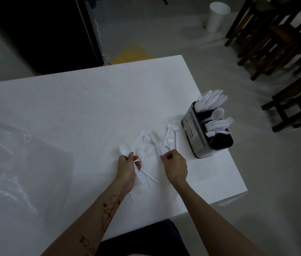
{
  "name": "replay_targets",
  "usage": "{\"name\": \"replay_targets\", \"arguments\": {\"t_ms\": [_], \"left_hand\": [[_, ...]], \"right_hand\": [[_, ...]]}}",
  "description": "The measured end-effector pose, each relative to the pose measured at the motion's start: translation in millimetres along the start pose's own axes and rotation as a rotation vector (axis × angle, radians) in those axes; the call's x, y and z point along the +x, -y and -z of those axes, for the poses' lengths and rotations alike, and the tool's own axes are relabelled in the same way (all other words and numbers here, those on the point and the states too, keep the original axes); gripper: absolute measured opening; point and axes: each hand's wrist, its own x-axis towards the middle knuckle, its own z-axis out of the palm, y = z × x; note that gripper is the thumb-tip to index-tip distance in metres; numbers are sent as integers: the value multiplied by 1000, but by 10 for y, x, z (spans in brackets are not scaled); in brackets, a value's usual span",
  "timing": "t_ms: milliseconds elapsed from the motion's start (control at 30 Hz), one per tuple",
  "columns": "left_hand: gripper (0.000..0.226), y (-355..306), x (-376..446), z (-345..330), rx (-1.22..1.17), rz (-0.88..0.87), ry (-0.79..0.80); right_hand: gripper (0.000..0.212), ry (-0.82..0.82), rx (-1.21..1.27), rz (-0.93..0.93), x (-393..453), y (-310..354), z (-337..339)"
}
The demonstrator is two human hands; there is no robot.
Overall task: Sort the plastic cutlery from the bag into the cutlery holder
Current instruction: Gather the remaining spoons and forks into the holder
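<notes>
White plastic spoon [124,149] is gripped in my left hand [127,168]; my right hand [175,164] pinches fork handles [166,147] beside the cutlery holder [194,134].

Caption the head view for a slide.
Left hand grips plastic spoons, right hand picks forks beside the cutlery holder.

We're reaching both bare forearms forward and slightly inward, our left hand [127,168] curling its fingers in a pinch with the thumb up front, a reddish drawing running along that forearm, while our right hand [175,166] is hovering knuckles-up, fingers loosely curled under.
</notes>
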Motion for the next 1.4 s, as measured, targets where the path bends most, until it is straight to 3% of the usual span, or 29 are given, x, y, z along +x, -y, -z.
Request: {"name": "replay_targets", "arguments": {"t_ms": [100,233,300,400,533,633,767,900,967,1067,1167,1267,1333,1400], "left_hand": [[21,2,4,24,-34,-10,36],[16,0,1,61,12,-33,158],[16,1,-5,97,54,-85,72],[19,-34,-24,186,-60,-121,-165],[14,-9,74,420,-60,-140,-416],[15,54,95,549,-18,-65,-369],[32,99,11,546,-86,-11,-184],[45,89,-46,473,-35,15,-1],[40,83,-58,468,-57,16,48],[17,27,-76,532,-9,-83,-51],[18,2,-23,683,53,-164,-187],[15,18,47,814,55,-118,-183],[16,38,59,867,57,-74,-146],[21,56,64,897,40,-23,-84]], "right_hand": [[7,139,344,44,-90,30,14],[6,501,336,140,-221,98,15],[16,453,230,148,-245,70,-48],[32,272,-156,220,-259,-17,-132],[32,320,-333,293,-292,-49,-174],[23,308,-298,284,-274,-70,-195],[20,279,-110,326,-331,-77,-192],[21,378,-5,470,-485,59,-260],[24,425,20,486,-552,109,-320],[28,392,40,411,-623,149,-392],[38,372,-249,367,-660,129,-488],[33,404,-453,363,-725,126,-574],[21,367,-405,335,-731,157,-573],[16,336,-168,263,-727,193,-544]]}}
